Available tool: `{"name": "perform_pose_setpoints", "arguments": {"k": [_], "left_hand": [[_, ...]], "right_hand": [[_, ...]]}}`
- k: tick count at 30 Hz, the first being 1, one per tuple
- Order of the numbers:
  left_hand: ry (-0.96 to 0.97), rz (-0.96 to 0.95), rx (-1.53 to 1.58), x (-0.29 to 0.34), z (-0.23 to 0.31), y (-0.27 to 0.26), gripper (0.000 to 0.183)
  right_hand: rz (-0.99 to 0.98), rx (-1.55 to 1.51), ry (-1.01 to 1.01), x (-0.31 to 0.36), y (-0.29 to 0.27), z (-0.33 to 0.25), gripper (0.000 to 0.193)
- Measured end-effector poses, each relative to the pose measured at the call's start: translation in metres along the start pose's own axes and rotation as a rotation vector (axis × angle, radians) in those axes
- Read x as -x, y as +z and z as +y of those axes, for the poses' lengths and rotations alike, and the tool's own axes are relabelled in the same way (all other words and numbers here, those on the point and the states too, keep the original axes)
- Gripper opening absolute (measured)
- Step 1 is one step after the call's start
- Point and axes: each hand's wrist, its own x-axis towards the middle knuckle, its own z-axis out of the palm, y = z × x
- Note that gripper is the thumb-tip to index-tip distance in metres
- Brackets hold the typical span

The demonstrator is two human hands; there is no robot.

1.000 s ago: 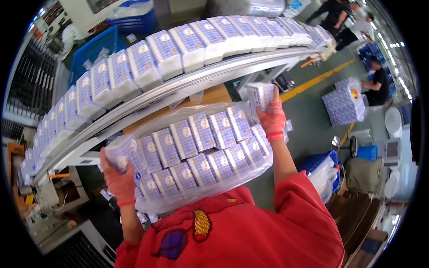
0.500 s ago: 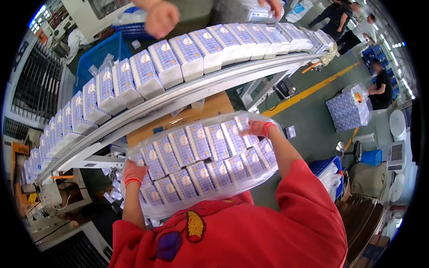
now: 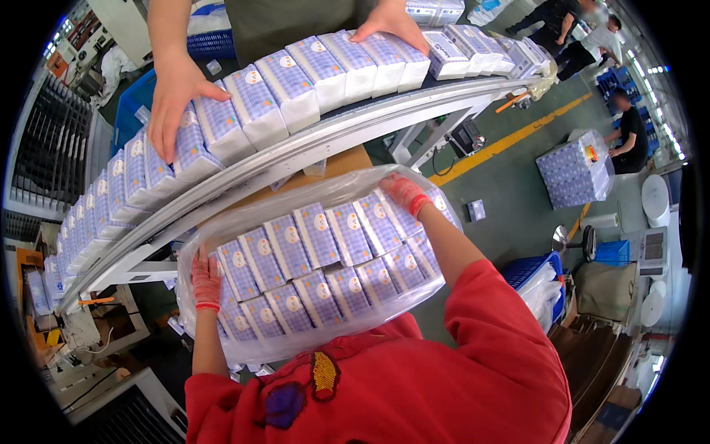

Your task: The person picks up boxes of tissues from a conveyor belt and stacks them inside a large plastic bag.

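Green floor (image 3: 510,189) stretches beyond the conveyor (image 3: 325,142), where a co-worker's hands (image 3: 177,96) touch lined-up packs; nearer you, a clear bag (image 3: 296,343) holds two rows of packs (image 3: 318,296); your left hand (image 3: 205,283) lies straight-fingered, unclenched, at their left end; your right hand (image 3: 404,194) touches the far-right packs, its grip impossible to tell.

A conveyor (image 3: 325,148) lined with wrapped packs (image 3: 255,100) marks a factory packing area.

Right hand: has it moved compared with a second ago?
Yes. Judged against the conveyor rail, the right hand has moved left.
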Motion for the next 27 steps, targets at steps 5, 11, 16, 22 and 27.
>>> {"name": "perform_pose_setpoints", "arguments": {"k": [5, 11, 16, 22, 27], "left_hand": [[-0.172, 0.070, 0.075, 0.023, 0.009, -0.030, 0.047], [-0.237, -0.140, 0.049, 0.059, 0.017, -0.054, 0.103], [-0.473, -0.458, 0.246, 0.049, 0.033, -0.077, 0.119], [-0.461, -0.302, 0.271, 0.050, -0.012, -0.040, 0.110], [-0.517, -0.297, 0.571, 0.052, -0.025, -0.029, 0.103]], "right_hand": [[-0.227, 0.456, -0.089, 0.044, -0.042, -0.085, 0.081], [-0.527, 0.748, -0.081, 0.065, -0.072, -0.051, 0.099], [-0.225, 0.412, -0.120, 0.083, -0.067, -0.012, 0.087], [-0.058, 0.204, 0.154, 0.094, -0.062, -0.002, 0.069], [-0.106, 0.430, 0.030, 0.112, -0.057, -0.005, 0.084]]}}
